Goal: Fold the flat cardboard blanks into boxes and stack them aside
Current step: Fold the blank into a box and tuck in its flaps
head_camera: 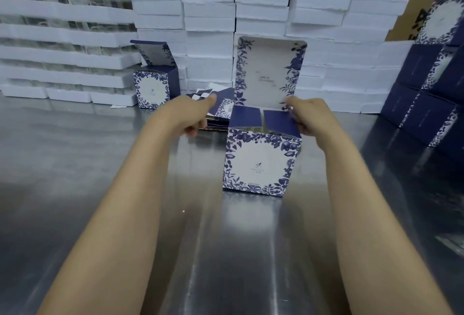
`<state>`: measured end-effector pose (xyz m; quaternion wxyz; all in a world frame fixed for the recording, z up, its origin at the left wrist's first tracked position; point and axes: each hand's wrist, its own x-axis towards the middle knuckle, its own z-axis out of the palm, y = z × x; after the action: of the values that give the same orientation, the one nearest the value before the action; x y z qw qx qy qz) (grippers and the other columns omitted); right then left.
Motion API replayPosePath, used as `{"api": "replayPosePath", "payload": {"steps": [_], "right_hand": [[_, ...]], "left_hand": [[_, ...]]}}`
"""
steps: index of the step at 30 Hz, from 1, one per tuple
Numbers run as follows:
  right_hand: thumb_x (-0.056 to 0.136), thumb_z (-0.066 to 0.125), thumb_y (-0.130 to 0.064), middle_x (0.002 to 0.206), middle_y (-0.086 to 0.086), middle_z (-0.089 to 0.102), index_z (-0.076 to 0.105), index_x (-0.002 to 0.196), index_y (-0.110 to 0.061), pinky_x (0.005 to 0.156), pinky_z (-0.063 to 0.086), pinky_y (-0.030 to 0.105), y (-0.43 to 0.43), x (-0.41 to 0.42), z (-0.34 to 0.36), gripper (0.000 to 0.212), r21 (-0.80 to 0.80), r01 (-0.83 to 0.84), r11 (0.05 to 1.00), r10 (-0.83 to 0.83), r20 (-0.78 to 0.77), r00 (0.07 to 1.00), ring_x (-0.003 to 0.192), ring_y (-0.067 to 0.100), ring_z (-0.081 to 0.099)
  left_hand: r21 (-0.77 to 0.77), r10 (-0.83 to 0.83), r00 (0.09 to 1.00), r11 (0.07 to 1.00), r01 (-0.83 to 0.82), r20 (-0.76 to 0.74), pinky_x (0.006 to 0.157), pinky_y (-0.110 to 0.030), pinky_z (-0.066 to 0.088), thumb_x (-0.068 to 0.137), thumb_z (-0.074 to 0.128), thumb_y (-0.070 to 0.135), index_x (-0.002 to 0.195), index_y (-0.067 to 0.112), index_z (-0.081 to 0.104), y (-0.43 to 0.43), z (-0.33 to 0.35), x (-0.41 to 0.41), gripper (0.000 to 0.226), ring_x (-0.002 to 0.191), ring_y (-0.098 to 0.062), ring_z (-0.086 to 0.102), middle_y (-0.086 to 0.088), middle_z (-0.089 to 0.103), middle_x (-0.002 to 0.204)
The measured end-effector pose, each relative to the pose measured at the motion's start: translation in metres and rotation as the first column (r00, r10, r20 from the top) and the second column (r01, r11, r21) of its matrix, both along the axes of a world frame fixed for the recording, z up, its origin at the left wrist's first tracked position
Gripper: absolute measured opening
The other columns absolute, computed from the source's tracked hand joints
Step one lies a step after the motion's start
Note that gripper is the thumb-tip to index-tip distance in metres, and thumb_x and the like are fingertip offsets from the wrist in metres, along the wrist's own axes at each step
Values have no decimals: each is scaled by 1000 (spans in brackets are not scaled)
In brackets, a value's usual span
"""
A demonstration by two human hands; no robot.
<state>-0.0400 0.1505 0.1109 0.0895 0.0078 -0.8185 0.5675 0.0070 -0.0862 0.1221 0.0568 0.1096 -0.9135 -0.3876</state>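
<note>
On the steel table (pixel 100 164) just ahead of me, slightly right of centre, the folded box (pixel 261 161) stands upright on its base with its printed front facing me. Its two dark blue dust flaps (pixel 246 116) lie turned in flat over the mouth, nearly meeting in the middle. The lid (pixel 268 73) rises straight up from the far edge. Its hinge runs left to right, so I judge the closing fold has to come down towards me, over those flaps. My right hand (pixel 311 118) is the nearer one. It pinches the box at the top right corner, thumb against the foot of the lid and fingers curled round the side wall, right at the end of the hinge. My left hand (pixel 190 113) is off the box, out to its left and a little behind, beside the pile of flat blanks (pixel 221 111). Its thumb points at the pile and its fingers curl under, but the hand is blurred and I cannot tell whether it has a blank or nothing at all. The stacked dark blue boxes (pixel 426 108) sit along the right edge of the table, on the same side as the gripping hand. Carrying this box over there would probably fall to the right hand too.
</note>
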Motion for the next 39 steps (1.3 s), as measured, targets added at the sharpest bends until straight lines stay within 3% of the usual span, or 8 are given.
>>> {"api": "replayPosePath", "payload": {"steps": [6,13,16,20,24,28,34,39], "right_hand": [[89,58,-47,57,2,50,51,68,-14,39,30,16,9,12,18,40,482,-181,857,36,295,955,43,15,41],[91,60,-31,52,3,44,38,58,-14,46,26,28,-14,15,10,43,483,-107,869,52,127,991,43,18,37],[88,59,-19,60,4,37,31,60,-14,56,29,29,-21,10,5,40,521,-20,853,-19,70,997,63,25,37],[88,57,-20,79,8,46,33,63,-16,73,35,32,-25,5,3,35,582,60,811,-83,12,996,81,27,44],[90,63,-36,54,4,40,35,55,-14,51,31,28,-20,14,6,50,497,21,867,-20,-6,1000,53,21,41],[91,56,-53,44,-1,58,57,62,-9,25,22,11,-5,29,27,52,529,-106,842,26,155,987,22,3,38],[92,59,-43,38,-4,47,51,61,-13,30,21,14,-6,32,27,44,561,-264,785,89,319,944,28,9,28],[90,50,-21,30,-7,38,44,55,-13,43,25,21,-14,30,22,36,637,-171,751,40,215,976,37,15,31]], "left_hand": [[-24,-125,980,991,130,152,36,-16,26,83,47,74,63,14,55,7,2,6,64,34,-10,37,6,44,36],[-27,-119,987,992,122,104,44,-24,24,91,59,41,59,13,49,16,-4,3,44,42,-14,34,3,49,48],[-118,-41,997,992,48,63,50,-25,28,86,62,28,52,14,46,19,-1,8,41,44,-17,36,6,45,35],[-247,-2,1000,969,0,-6,46,-25,24,86,53,18,57,13,42,26,-1,10,32,48,-17,37,0,44,53],[-274,-6,1000,962,1,-18,47,-26,26,88,59,38,49,15,46,22,1,9,48,44,-16,41,2,46,45],[-232,-44,998,971,54,48,50,-25,31,85,51,67,46,17,50,12,11,12,63,41,-18,40,2,46,39],[-195,-118,982,970,146,147,38,-18,26,92,58,42,55,16,50,18,9,14,46,30,-8,30,11,39,31],[-70,-134,980,987,146,149,37,-14,22,89,50,19,53,13,43,19,5,16,37,34,-12,24,6,36,35]]}}
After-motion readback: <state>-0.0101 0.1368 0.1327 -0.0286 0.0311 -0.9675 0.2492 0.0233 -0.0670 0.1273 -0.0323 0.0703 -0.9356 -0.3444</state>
